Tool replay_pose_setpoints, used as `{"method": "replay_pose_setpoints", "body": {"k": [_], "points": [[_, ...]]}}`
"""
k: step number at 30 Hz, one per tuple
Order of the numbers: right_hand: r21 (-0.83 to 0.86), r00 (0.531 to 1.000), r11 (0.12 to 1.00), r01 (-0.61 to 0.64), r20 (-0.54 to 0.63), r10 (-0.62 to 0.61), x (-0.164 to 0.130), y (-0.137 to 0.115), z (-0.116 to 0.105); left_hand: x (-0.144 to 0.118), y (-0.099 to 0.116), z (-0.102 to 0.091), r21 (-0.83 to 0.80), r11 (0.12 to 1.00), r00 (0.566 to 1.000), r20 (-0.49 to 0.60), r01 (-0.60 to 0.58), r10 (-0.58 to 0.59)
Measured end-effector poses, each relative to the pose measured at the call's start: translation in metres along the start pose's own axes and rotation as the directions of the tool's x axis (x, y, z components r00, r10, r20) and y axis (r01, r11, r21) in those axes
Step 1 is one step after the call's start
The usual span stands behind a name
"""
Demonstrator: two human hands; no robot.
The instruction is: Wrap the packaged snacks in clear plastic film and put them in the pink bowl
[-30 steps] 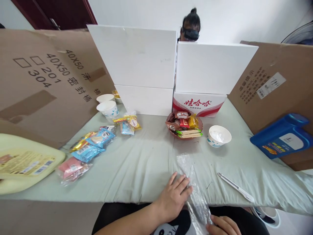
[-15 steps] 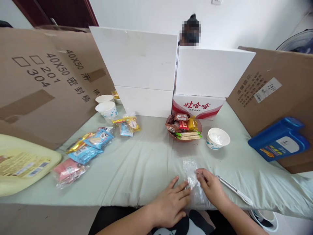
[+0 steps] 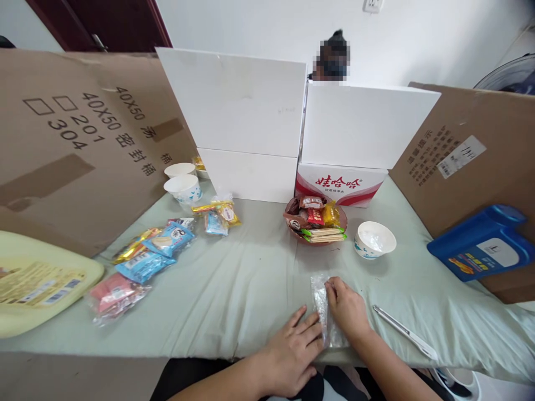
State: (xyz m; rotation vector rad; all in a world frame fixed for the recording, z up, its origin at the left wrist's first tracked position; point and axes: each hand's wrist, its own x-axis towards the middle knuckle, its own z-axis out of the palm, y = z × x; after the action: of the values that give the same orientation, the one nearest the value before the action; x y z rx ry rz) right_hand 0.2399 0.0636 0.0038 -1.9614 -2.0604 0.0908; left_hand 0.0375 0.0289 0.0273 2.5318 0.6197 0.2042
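A clear plastic bag lies flat near the table's front edge. My left hand rests with fingers stretched out, their tips on the bag's left side. My right hand pinches the bag's upper right edge between thumb and fingers. Just right of that hand lies a slim silver-white tool, perhaps tongs or a knife. Beyond the hands stands a brown bowl of wrapped snacks, and to its right a white paper bowl with clear plastic inside.
Wrapped snacks lie at the left, beside a pale yellow jug. Paper bowls stand behind them. White boxes wall off the back; cardboard flanks the sides. A blue bottle leans at right. A person's head shows behind.
My right hand has moved slightly up and left along the bag, drawing its edge over. My left hand stays nearly in place. The whole view has shifted a little.
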Motion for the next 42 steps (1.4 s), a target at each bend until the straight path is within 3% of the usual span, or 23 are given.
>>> {"method": "replay_pose_setpoints", "body": {"k": [5, 8, 11, 14, 20, 25, 27, 31, 34, 38, 42], "points": [[-0.063, 1.000, 0.998, 0.017, 0.018, -0.016, 0.003, -0.006, 0.005, -0.001, -0.003, 0.007, -0.042, 0.999, 0.997, -0.074, 0.009, -0.012], [-0.117, 1.000, 0.993, 0.009, -0.001, -0.009, 0.002, -0.006, 0.009, -0.003, -0.006, 0.016, -0.062, 0.998, 0.970, -0.240, 0.013, -0.028], [-0.130, 1.000, 0.991, 0.012, -0.024, -0.015, 0.000, -0.006, 0.012, -0.003, -0.007, 0.024, -0.056, 0.997, 0.926, -0.378, -0.054, 0.029], [-0.118, 0.999, 0.993, 0.019, -0.040, -0.024, 0.000, -0.005, 0.014, -0.001, -0.005, 0.026, -0.044, 0.996, 0.943, -0.328, -0.082, 0.064], [-0.099, 0.988, 0.995, 0.030, -0.150, -0.045, 0.005, 0.008, 0.006, 0.003, -0.002, 0.025, -0.060, 0.997, 0.954, -0.292, 0.047, -0.063], [-0.010, 0.907, 0.974, 0.225, -0.362, -0.213, 0.000, 0.018, -0.017, 0.002, -0.001, 0.023, -0.027, 0.996, 0.961, -0.262, 0.085, -0.089], [0.002, 0.887, 0.939, 0.345, -0.329, -0.325, -0.006, 0.015, -0.021, 0.002, -0.001, 0.023, -0.022, 0.996, 0.963, -0.255, 0.085, -0.088], [-0.059, 0.867, 0.874, 0.483, -0.105, -0.486, -0.014, 0.005, -0.008, 0.002, -0.001, 0.024, -0.006, 0.997, 0.960, -0.270, 0.076, -0.075], [-0.117, 0.865, 0.858, 0.500, 0.017, -0.502, -0.015, 0.004, 0.006, 0.002, -0.001, 0.024, 0.016, 0.998, 0.945, -0.322, 0.059, -0.051], [-0.142, 0.880, 0.869, 0.474, 0.090, -0.466, -0.017, 0.003, 0.016, 0.004, 0.001, 0.023, 0.092, 0.995, 0.909, -0.417, 0.027, 0.014], [-0.078, 0.894, 0.895, 0.439, 0.143, -0.425, -0.015, 0.003, 0.016, 0.007, 0.000, 0.024, 0.159, 0.987, 0.916, -0.388, -0.038, 0.098]]}}
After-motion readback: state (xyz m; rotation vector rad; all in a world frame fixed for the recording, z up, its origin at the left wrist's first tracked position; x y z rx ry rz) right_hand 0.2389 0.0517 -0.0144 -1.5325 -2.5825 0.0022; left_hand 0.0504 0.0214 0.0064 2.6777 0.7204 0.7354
